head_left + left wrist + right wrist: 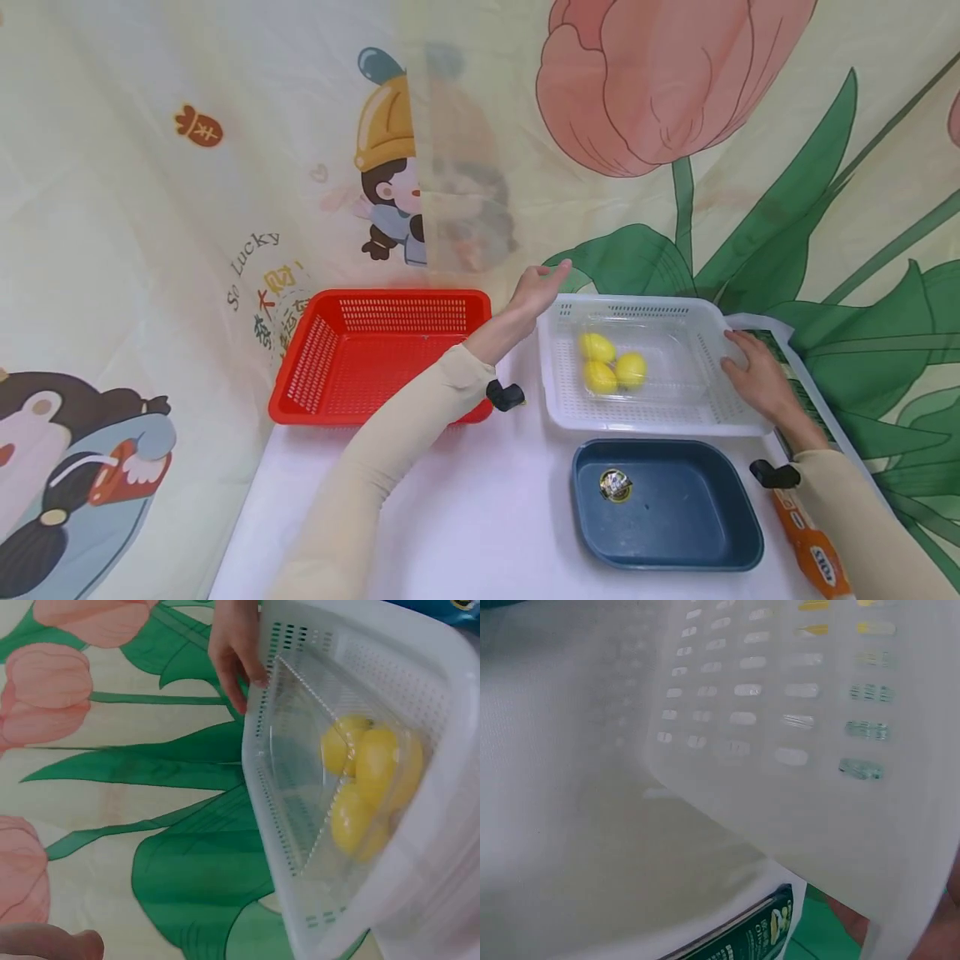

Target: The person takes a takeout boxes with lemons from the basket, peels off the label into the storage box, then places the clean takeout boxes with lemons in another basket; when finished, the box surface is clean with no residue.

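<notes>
My right hand (761,375) grips the right rim of a white perforated plastic basket (551,400), its fingers at the wall. In the left wrist view, this right hand (236,652) is at the basket's far rim. My left hand (536,290) hovers by the basket's back left corner, fingers extended, holding nothing; part of it (52,943) shows apart from the basket in the left wrist view. Inside the basket is a clear plastic tray (675,383) with three lemons (631,370) at its left end. The right wrist view shows the basket's slotted wall (780,802) close up.
A red slotted basket (382,404) stands left, under my left forearm. In front of the white basket is a dark blue basin (690,525) with a small round gold-and-black item (616,485). An orange packet (813,546) and a dark green printed box (742,930) lie at right.
</notes>
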A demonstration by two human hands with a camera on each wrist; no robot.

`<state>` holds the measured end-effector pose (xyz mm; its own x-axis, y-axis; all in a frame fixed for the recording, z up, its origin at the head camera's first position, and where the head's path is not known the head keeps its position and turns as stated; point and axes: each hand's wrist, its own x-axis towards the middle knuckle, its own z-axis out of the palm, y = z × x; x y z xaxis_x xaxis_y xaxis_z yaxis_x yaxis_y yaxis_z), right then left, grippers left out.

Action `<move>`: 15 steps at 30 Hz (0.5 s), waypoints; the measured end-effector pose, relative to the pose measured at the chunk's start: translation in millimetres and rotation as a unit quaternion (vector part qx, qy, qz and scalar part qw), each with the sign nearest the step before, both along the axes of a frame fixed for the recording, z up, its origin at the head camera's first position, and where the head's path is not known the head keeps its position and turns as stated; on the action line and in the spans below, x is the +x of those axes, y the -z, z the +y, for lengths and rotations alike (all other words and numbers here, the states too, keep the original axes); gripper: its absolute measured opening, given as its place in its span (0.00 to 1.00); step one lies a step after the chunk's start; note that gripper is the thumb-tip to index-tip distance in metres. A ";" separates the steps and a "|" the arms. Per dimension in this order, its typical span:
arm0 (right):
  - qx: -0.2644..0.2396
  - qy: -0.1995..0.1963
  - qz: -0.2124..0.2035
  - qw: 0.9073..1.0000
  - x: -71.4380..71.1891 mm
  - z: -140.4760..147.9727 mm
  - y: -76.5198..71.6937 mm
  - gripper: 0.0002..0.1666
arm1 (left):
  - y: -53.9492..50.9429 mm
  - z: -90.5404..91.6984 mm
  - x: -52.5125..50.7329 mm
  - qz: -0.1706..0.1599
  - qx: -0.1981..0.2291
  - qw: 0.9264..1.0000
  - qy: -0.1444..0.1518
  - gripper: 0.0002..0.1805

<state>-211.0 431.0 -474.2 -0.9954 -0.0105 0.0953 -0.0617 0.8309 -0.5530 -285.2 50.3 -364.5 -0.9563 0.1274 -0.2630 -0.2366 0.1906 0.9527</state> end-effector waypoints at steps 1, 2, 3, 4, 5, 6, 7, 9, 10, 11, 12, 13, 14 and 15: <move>0.000 -0.001 0.005 1.000 -0.9 0.7 -0.7 0.33 | -1.7 -5.4 0.8 0.006 -0.002 1.000 0.004 0.38; 0.001 0.000 0.009 1.000 -1.6 1.2 -1.7 0.33 | -3.4 -11.3 2.3 0.011 -0.004 1.000 0.007 0.38; 0.003 0.001 0.014 1.000 -2.4 1.7 -2.9 0.33 | -4.5 -17.2 3.7 0.016 -0.006 1.000 0.008 0.38; 0.007 0.002 0.019 1.000 -3.2 1.6 -4.0 0.32 | -5.5 -23.7 5.4 0.018 -0.008 1.000 0.008 0.38; 0.010 0.002 0.022 1.000 -4.2 1.9 -4.9 0.32 | -6.1 -30.5 7.4 0.023 -0.007 1.000 0.009 0.38; 0.012 0.002 0.026 1.000 -5.1 1.7 -6.0 0.32 | -6.3 -37.6 9.6 0.027 -0.006 1.000 0.007 0.38; 0.013 0.002 0.027 1.000 -5.8 1.2 -6.9 0.32 | -6.3 -44.8 12.0 0.032 -0.007 0.999 0.006 0.38; 0.012 0.001 0.029 0.999 -6.5 -1.3 -8.8 0.32 | -4.8 -59.6 17.5 0.043 -0.019 0.999 0.005 0.38; 0.010 0.001 0.030 0.999 -6.4 -3.1 -9.6 0.32 | -3.4 -67.0 20.3 0.052 -0.030 0.998 0.006 0.38; 0.009 0.001 0.031 0.999 -6.2 -4.9 -10.8 0.32 | -2.0 -73.8 23.5 0.061 -0.043 0.997 0.006 0.38; 0.007 0.003 0.032 0.999 -5.7 -7.3 -12.4 0.32 | 0.1 -80.0 26.3 0.071 -0.058 0.996 0.007 0.38; 0.007 0.003 0.034 0.999 -5.6 -9.3 -14.1 0.32 | 2.0 -85.8 29.2 0.079 -0.072 0.994 0.006 0.38; 0.006 0.002 0.036 0.999 -5.7 -11.6 -16.1 0.32 | 4.4 -91.1 32.0 0.087 -0.086 0.992 0.006 0.38; 0.007 0.001 0.039 0.999 -6.0 -14.3 -18.3 0.32 | 7.1 -96.0 34.4 0.095 -0.097 0.991 0.006 0.37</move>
<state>-217.0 416.7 -455.9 -0.9849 -0.0101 0.1727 -0.1025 0.8382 -0.5357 -250.8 -45.7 -371.7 -0.9897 0.1026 -0.0999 -0.0544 0.3764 0.9249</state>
